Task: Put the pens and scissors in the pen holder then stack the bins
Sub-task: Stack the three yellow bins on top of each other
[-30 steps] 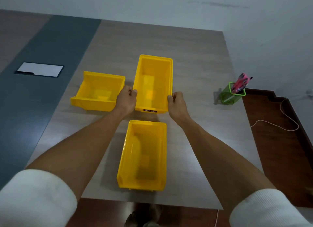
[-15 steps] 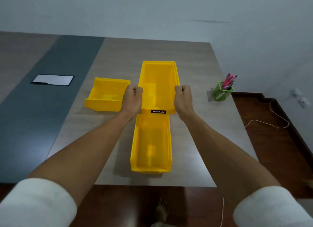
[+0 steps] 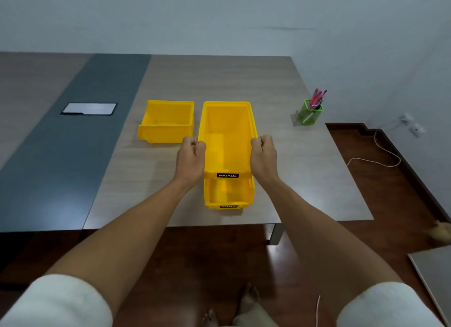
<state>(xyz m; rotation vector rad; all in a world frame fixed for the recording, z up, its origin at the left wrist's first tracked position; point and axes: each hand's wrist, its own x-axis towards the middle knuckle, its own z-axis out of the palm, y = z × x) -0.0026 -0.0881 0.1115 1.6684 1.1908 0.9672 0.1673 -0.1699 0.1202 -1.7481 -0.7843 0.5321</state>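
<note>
Left hand (image 3: 191, 155) & right hand (image 3: 263, 155) are closed on the side rims of the upper bin (image 3: 228, 131), holding it level above the lower bin (image 3: 229, 194) on the tabletop (image 3: 280, 170) so they nest. Third bin (image 3: 167, 120) waits at left; pen holder (image 3: 310, 113) w/ pens is far right.

Yellow bin (image 3: 227, 141) atop another (image 3: 228, 194) — third (image 3: 167, 121) beside.

One bin (image 3: 227, 136) sits over another bin (image 3: 228, 196), third bin (image 3: 167, 121) left, pen holder (image 3: 310, 113) right.
</note>
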